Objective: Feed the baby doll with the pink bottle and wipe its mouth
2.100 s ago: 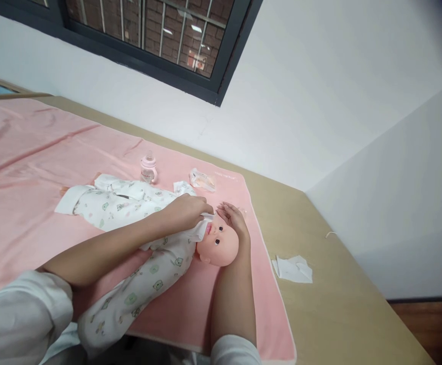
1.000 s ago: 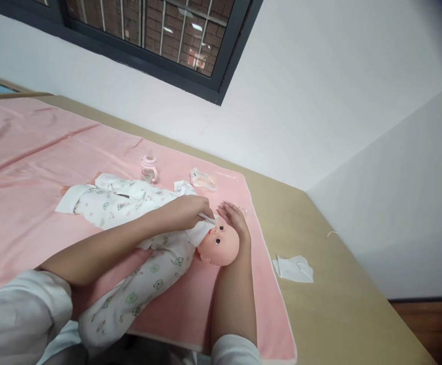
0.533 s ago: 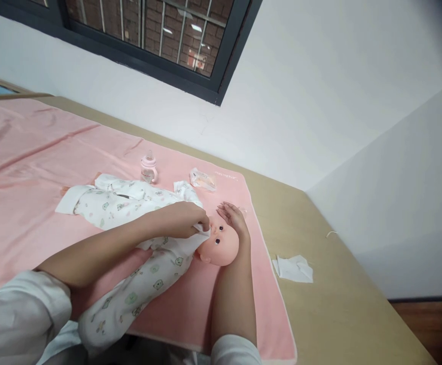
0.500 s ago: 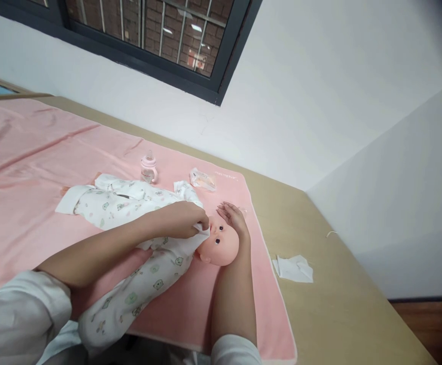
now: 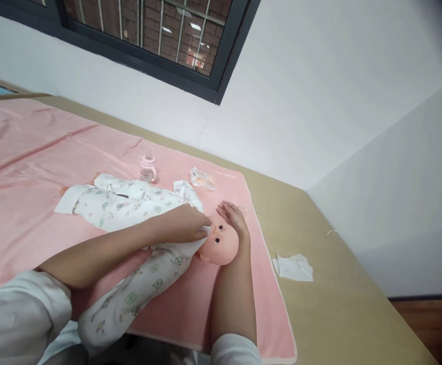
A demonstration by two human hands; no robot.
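An infant-care training room is suggested: a baby doll is laid on a pink mat, a feeding bottle beside it.

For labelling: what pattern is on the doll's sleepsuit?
White sleepsuit with small green bear-like prints, clearest in the head view.

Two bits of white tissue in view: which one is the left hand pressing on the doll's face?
The small wipe pinched under the left hand at the doll's mouth; the other tissues lie untouched on the bare table.
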